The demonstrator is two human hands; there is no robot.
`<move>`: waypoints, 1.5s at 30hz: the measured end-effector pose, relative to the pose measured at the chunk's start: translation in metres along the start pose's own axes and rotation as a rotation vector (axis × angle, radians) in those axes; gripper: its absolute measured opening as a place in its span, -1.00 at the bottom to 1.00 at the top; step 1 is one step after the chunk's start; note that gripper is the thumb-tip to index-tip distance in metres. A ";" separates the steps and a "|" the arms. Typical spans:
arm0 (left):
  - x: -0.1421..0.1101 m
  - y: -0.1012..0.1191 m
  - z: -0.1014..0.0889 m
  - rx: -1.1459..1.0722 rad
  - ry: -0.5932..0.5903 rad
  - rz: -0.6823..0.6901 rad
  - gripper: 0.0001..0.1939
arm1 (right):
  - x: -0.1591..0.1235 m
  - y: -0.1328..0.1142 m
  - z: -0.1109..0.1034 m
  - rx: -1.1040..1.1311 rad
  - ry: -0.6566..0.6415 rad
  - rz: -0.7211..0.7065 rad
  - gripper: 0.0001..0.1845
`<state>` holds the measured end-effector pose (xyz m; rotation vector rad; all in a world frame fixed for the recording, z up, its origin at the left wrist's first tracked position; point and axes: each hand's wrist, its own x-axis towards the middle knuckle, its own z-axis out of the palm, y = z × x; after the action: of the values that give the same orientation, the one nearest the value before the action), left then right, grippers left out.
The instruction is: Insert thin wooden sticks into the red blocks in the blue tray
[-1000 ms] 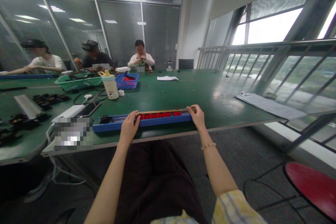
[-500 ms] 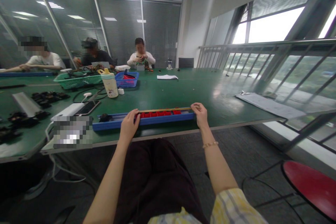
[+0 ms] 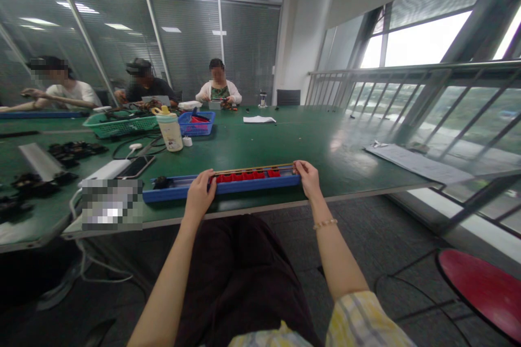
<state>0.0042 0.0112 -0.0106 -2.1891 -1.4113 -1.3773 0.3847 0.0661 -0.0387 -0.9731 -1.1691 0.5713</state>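
A long blue channel-shaped tray (image 3: 244, 188) lies along the near table edge, with several red parts (image 3: 248, 175) in a row inside. Above the red parts runs a thin yellowish strip (image 3: 257, 168), stretched between my two hands. My left hand (image 3: 199, 191) pinches the strip's left end, thumb and fingers at the tray's upper edge. At the tray's right end, my right hand (image 3: 307, 178) has its fingers closed on the strip's other end. A small black part (image 3: 161, 182) sits inside the tray's left end.
Left of the tray are a phone (image 3: 136, 167), a white power bank (image 3: 105, 172) with a cable, and a cream bottle (image 3: 170, 131). Baskets, one green (image 3: 122, 127) and one blue (image 3: 198, 126), stand behind. A clipboard with paper (image 3: 411, 162) is at right. Three people sit across.
My right hand has shifted slightly left and down with its end of the strip. My left hand stays in place. Across the table, two people have moved their hands.
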 end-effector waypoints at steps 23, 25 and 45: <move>0.000 0.001 -0.002 0.005 -0.022 -0.002 -0.71 | -0.001 0.001 0.001 -0.095 0.048 0.023 -0.45; 0.000 0.002 -0.002 0.007 -0.021 -0.003 -0.72 | -0.001 0.002 0.001 -0.079 0.057 0.022 -0.45; 0.000 0.001 -0.005 0.104 0.057 -0.021 -0.71 | 0.001 0.007 0.001 0.000 0.075 0.004 -0.52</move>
<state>0.0021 0.0072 -0.0076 -2.0600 -1.4557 -1.3302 0.3852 0.0703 -0.0440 -0.9892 -1.1007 0.5329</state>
